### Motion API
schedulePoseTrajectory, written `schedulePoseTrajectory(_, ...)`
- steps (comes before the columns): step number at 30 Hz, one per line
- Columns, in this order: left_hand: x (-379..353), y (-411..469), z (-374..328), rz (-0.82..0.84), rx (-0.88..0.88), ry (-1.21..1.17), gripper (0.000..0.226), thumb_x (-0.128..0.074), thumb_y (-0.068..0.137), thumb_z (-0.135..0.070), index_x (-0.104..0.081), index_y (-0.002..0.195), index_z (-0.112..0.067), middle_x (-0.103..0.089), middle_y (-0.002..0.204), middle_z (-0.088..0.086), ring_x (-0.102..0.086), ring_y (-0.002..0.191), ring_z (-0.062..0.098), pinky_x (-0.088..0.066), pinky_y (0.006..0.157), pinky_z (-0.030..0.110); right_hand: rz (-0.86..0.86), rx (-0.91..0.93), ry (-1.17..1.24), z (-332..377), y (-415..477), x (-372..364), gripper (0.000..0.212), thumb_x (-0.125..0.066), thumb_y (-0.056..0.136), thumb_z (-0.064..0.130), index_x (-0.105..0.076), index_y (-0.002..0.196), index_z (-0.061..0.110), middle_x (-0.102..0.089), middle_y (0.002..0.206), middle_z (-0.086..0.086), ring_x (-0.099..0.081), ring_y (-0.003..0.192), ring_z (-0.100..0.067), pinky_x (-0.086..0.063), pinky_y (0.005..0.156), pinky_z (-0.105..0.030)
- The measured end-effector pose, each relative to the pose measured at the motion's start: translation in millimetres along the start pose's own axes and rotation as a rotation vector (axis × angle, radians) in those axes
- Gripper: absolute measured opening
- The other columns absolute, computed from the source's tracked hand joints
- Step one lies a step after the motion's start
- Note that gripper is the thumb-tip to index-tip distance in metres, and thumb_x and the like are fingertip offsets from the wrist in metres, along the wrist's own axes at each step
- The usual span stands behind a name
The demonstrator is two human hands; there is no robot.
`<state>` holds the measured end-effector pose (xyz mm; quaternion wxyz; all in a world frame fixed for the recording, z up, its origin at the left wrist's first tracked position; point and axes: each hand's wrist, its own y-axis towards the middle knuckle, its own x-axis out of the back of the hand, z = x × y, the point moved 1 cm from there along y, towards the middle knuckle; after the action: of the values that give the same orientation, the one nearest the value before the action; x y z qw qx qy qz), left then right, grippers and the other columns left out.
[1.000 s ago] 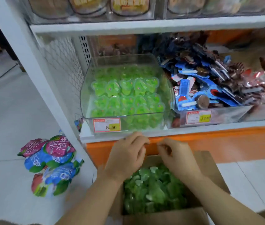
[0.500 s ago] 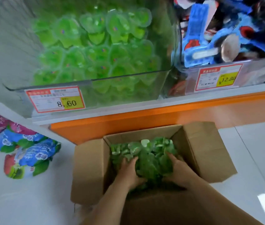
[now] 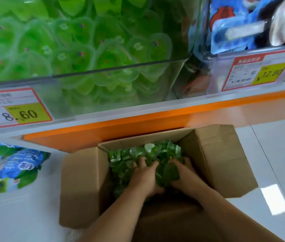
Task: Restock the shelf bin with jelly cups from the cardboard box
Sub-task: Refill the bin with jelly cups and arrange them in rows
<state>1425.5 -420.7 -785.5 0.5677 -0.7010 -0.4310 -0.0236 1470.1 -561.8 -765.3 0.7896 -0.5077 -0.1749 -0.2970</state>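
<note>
Cardboard box (image 3: 83,180): on the floor against the orange shelf edge (image 3: 138,124), flaps open, the right flap folded outward.
Jelly cups (image 3: 148,149): green, heaped loose inside the box, filling its far half up to the back wall.
Left hand (image 3: 144,177): inside the box, sunk into the heap, fingers curled over a clump of cups – gripping them.
Right hand (image 3: 184,172): inside the box just beside the left, fingers curled round the other side of the same clump. The cups are pressed between the two hands.
Forearms: both bare, entering from the lower edge and crossing the near wall of the box.
Shelf bin (image 3: 120,79): clear plastic, on the shelf directly above the box, stocked with green heart-shaped cups of the same kind – the pile stands above its front wall.
Price label (image 3: 15,109): fixed to the bin's front at lower left, reads 8.60.
Neighbouring bin (image 3: 201,55): to the right, touching the first, holding blue packets (image 3: 239,32); its label (image 3: 260,70) is blurred, figure about 12.80.
Snack bags (image 3: 12,166): blue, green and red, lying on the white floor (image 3: 278,154) left of the box, apart from it.
</note>
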Motion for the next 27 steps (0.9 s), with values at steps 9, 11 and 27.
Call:
schedulePoseTrajectory(9,6.1,-9.7,12.3,0.018,-0.142,0.113,0.089,-0.076,0.078,-0.023,-0.021,0.147,-0.032,0.012,0.154,-0.004,-0.021,0.140,0.029,-0.030,0.111,0.042,-0.007,0.000,0.090,4.0,2.8,1.4,0.057,-0.070,0.081,0.015,-0.046,0.130,0.031,-0.020,0.144,-0.004,-0.036,0.129,-0.025,-0.032,0.108,-0.031)
schedulePoseTrajectory(11,7.8,-11.1,10.9,0.020,-0.131,0.086,0.087,-0.076,0.078,-0.022,-0.023,0.146,-0.033,0.011,0.155,-0.006,-0.021,0.140,0.029,-0.032,0.110,0.042,-0.013,0.004,0.100,3.9,1.0,1.6,0.054,-0.070,0.081,0.014,-0.049,0.127,0.032,-0.022,0.142,-0.003,-0.037,0.129,-0.024,-0.032,0.107,-0.030)
schedulePoseTrajectory(27,38.9,-49.7,31.0,-0.183,-0.233,-0.237,0.053,-0.081,0.067,-0.043,-0.040,0.102,-0.041,-0.018,0.128,-0.012,-0.038,0.116,0.013,-0.035,0.092,0.023,-0.178,0.108,0.182,5.1,-22.1,16.0,0.031,-0.068,0.083,0.012,-0.060,0.064,0.034,-0.060,0.102,0.008,-0.050,0.110,-0.008,-0.033,0.095,-0.016)
